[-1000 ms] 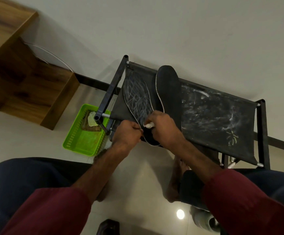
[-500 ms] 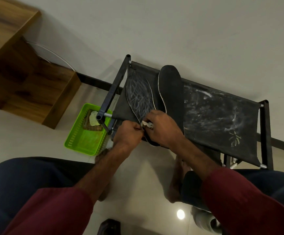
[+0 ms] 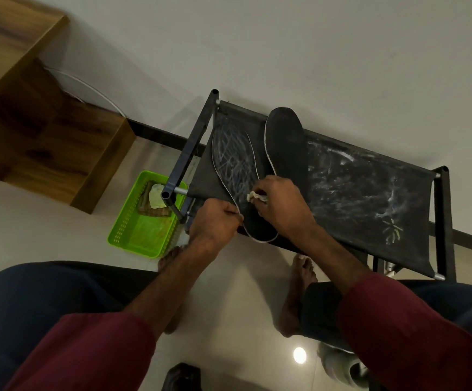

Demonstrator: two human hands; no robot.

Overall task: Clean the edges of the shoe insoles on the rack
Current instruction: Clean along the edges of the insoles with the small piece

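Left hand point(image 3: 215, 221) pinches the pale rim of the scuffed insole point(image 3: 233, 162); right hand point(image 3: 282, 206) grips a crumpled white wad point(image 3: 253, 196) on it. Green slotted basket point(image 3: 133, 235) holds rags point(image 3: 156, 198).

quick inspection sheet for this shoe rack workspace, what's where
surface: black fabric rack shelf, smeared with white marks.
job's things: scribbled insole and plain dark insole lie side by side on the shelf; white wad rests against the scribbled one.
clutter: green basket on the floor beside the rack, holding a pale rag.
hands: left hand pinches the scribbled insole's edge near the heel; right hand grips the white wad.
cables: thin white cable, it seems, along the wall by the wooden cabinet.
surroundings: pale wall, glossy tiled floor, a light shoe at the bottom edge.
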